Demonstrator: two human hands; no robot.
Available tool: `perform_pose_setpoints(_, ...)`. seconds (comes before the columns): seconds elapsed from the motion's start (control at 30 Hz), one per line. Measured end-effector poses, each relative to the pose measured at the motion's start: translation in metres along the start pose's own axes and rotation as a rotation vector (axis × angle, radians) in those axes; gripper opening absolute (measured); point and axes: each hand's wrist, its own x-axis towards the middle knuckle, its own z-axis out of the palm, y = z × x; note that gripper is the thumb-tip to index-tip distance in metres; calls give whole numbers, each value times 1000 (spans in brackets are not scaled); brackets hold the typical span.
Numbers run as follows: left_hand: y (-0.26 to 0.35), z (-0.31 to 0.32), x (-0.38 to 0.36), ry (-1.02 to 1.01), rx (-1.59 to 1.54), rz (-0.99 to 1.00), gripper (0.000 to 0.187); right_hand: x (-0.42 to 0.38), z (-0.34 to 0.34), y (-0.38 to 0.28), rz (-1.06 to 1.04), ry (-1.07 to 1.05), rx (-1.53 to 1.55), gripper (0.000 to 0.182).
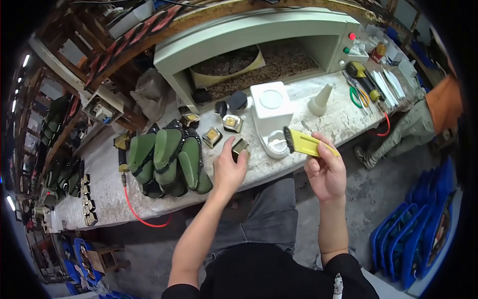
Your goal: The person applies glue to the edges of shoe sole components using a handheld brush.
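Note:
In my right hand (327, 169) is a flat yellow-handled brush (308, 143), pinched between thumb and fingers, its dark bristles pointing left. The bristle end is beside the small white cup (277, 143) at the foot of a white dispenser (271, 107). My left hand (230, 168) has thumb and forefinger around a small shiny gold-and-dark block (240, 147) at the bench's front. Similar blocks with gold tops, one block (212, 137) and another block (232, 123), stand just behind it. Left of that hand lie several green shoes (168, 149) with black edging.
A pale green oven-like box (259, 35) stands behind the bench (107, 199). To the right are a white cone-shaped bottle (321, 100), scissors (355, 97) and a yellow-black tool (361, 74). Blue bins (408, 234) stand on the floor. Another person's orange top (444, 104) shows at right.

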Motion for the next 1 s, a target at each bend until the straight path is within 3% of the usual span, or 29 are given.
perform_pose_setpoints(0.07, -13, 23, -19, -34, 34, -73, 19, -8, -6, -3, 7, 22, -25, 31)
perform_pose_setpoints(0.2, -44, 26, -33, 109, -110, 158, 20, -16, 1, 1, -31, 44, -96, 31)
perform_pose_setpoints(0.27, -51, 19, -35, -13, 51, 222, 23, -16, 2, 7, -39, 58, -77, 31)
perform_pose_setpoints(0.33, -57, 11, -31, -52, 402, 428, 30, -14, 3, 20, -64, 34, -37, 31)
perform_pose_setpoints(0.37, -46, -2, -29, -59, 408, 537, 42, -14, 6, 23, -71, 95, -38, 31)
perform_pose_setpoints(0.47, -41, -23, -33, -20, 276, 611, 45, -13, 16, 22, -94, 79, -64, 30)
perform_pose_setpoints(0.53, -24, -50, -52, -502, -396, 7, 43, -18, 25, 20, -104, 154, -51, 29)
perform_pose_setpoints(0.57, -24, -55, -56, -488, -403, 2, 43, -19, 25, 20, -95, 144, -60, 29)
perform_pose_setpoints(0.7, -38, -77, -84, -744, -1973, -650, 42, -14, 31, 34, -58, 111, -42, 29)
perform_pose_setpoints(0.87, -46, -93, -115, -479, -1944, -781, 51, -10, 36, 55, -3, 38, -75, 31)
perform_pose_setpoints(1.0, -50, -145, -133, -454, -2038, -706, 56, -13, 59, 66, 7, -17, -116, 31)
